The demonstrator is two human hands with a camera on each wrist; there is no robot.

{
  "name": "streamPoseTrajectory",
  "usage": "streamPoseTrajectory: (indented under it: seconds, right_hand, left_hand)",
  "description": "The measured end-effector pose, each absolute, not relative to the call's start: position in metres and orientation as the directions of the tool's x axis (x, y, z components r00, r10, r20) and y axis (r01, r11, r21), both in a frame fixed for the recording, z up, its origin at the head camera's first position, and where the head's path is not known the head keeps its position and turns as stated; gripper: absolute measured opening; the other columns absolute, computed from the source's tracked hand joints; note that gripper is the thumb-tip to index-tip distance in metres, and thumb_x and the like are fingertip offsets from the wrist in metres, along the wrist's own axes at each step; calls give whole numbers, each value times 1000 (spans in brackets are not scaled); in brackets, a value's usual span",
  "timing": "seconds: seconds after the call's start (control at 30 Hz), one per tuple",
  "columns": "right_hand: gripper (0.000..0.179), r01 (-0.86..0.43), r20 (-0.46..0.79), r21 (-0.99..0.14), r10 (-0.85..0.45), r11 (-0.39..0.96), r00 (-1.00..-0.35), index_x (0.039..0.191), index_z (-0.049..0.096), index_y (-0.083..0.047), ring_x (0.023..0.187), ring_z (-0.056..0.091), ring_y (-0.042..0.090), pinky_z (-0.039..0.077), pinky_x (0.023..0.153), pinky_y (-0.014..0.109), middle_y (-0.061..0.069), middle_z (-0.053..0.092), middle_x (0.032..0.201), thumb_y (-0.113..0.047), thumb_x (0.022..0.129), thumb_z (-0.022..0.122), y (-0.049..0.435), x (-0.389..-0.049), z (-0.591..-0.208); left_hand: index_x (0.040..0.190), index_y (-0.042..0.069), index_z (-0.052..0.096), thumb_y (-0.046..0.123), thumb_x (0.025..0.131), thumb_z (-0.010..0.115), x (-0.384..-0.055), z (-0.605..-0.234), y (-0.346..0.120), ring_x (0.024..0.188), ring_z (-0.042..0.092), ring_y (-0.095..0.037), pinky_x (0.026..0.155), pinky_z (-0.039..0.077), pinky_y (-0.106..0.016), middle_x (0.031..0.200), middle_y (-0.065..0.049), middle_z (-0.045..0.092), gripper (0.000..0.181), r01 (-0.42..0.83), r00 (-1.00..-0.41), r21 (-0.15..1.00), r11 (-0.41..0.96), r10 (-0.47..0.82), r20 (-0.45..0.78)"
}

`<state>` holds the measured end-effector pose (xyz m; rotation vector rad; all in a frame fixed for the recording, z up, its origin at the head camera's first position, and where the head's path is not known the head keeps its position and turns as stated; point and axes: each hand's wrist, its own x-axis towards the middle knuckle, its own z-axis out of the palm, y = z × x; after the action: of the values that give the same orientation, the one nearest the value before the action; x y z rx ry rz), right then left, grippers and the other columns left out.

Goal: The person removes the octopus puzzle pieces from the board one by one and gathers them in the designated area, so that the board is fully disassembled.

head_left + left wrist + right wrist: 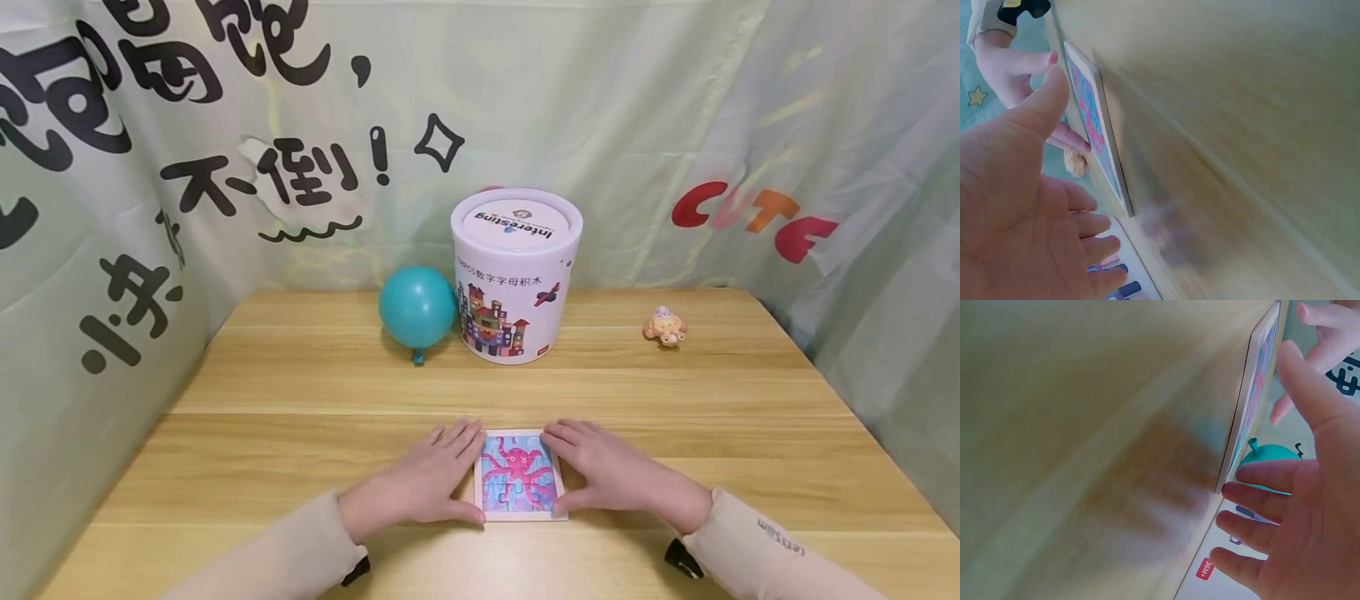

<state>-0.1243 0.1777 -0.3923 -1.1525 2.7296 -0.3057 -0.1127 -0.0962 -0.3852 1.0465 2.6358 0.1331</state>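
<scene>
A small framed jigsaw puzzle [517,477] with a pink octopus on blue lies flat on the table, its visible pieces fitted together. At its left side my left hand [438,475] has its fingers extended, the fingertips and thumb at the frame's edge. My right hand [600,467] lies along the right side, fingertips and thumb over the border. In the left wrist view the left palm [1029,231] faces the puzzle's frame [1107,134], with nothing gripped. The right wrist view shows the right palm [1310,531], also holding nothing; whether its fingertips touch the frame I cannot tell.
Behind the puzzle stands a white lidded bucket [516,279] with block pictures. A teal balloon [417,308] sits against its left side. Farther right is a small plush-like figurine [665,327]. Printed cloth [600,108] hangs around the wooden table [300,417].
</scene>
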Motion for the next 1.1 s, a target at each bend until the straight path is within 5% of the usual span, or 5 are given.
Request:
streamPoseTrajectory:
  seconds: [0.5,1.1]
  right_hand:
    - [88,-694,-78,-255,-730,673,-679,134,43,5,126,33,41,29,100,55,23,37,138,-59,77,60,174,-127,-392]
    - [87,-654,-107,-304,-707,693,-699,134,41,7,126,32,41,27,103,52,24,36,139,-48,74,71,168,-172,-392]
  left_hand:
    - [145,0,23,61,84,49,-118,-394,-93,137,14,-28,108,16,-46,151,-15,14,90,621,-713,191,760,650,-263]
    - [145,-1,21,59,84,51,-159,-395,-96,137,12,-30,109,13,-47,151,-15,13,91,557,-752,216,802,598,-278]
